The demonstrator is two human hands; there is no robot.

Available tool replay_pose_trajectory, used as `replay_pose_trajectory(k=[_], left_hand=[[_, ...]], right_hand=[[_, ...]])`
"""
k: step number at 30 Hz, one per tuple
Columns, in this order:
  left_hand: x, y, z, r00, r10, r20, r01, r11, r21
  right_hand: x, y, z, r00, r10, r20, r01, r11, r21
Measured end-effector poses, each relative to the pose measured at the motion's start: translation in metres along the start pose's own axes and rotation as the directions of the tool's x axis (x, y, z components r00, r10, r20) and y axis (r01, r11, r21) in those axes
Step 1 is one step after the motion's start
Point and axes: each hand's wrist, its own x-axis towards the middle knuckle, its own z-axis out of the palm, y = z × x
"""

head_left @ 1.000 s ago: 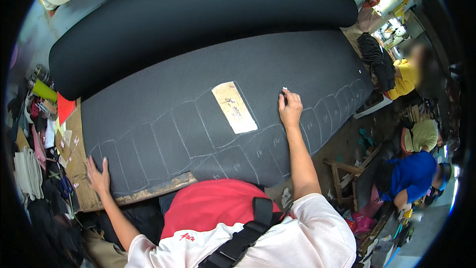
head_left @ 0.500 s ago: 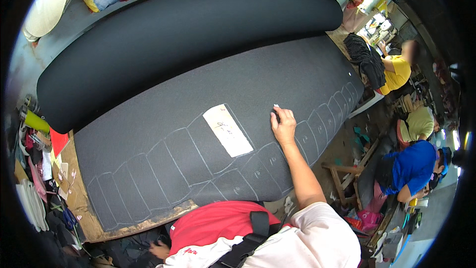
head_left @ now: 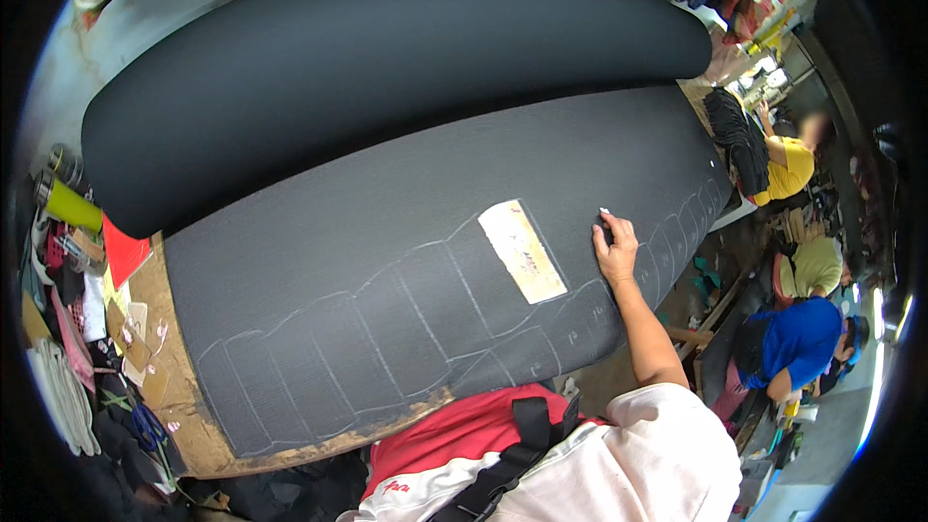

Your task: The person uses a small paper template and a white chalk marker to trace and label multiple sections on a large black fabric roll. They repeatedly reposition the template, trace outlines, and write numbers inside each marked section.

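My right hand (head_left: pixel 617 249) is above the dark grey fabric (head_left: pixel 387 193), a little to the right of the pattern piece. Pinched at its fingertips is a small white piece of chalk (head_left: pixel 604 213). The pattern piece (head_left: pixel 522 251), a pale four-sided card with worn marks, lies flat and tilted on the fabric. Rows of chalk-drawn outlines run along the near side of the fabric, on both sides of the card. My left hand is out of view.
A thick black fabric roll (head_left: pixel 387 48) lies along the table's far side. The wooden table edge (head_left: pixel 188 367) shows at left, near a yellow-green bottle (head_left: pixel 72 205), red paper (head_left: pixel 124 249) and scissors (head_left: pixel 150 428). Several co-workers sit at right, one in blue (head_left: pixel 802 338).
The view has shifted, so the table, card and fabric sit differently in the picture. My right hand stays right of the card with the chalk. My left hand has gone out of view.
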Motion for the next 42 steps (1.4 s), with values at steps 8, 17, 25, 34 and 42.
replay_pose_trajectory(k=[8,17,25,34,42], left_hand=[[-0.010,0.001,-0.011,0.999,-0.020,0.039,0.020,1.000,-0.001],[-0.034,0.012,0.016,1.000,0.014,0.018,-0.013,0.998,-0.065],[-0.087,0.024,0.040,0.999,-0.053,-0.005,0.052,0.993,-0.102],[-0.100,0.034,0.034,0.990,-0.139,0.029,0.140,0.987,-0.072],[-0.124,0.013,0.052,0.973,-0.230,0.028,0.230,0.950,-0.213]], right_hand=[[0.001,0.000,0.003,0.997,0.035,0.069,-0.028,0.995,-0.095],[0.001,0.001,0.004,0.999,0.036,0.038,-0.034,0.998,-0.050],[-0.002,0.016,-0.003,0.999,0.025,0.038,-0.031,0.987,0.159],[0.003,0.010,-0.003,0.994,-0.013,0.106,0.003,0.995,0.096],[0.002,0.014,-0.002,0.996,0.016,0.088,-0.030,0.986,0.163]])
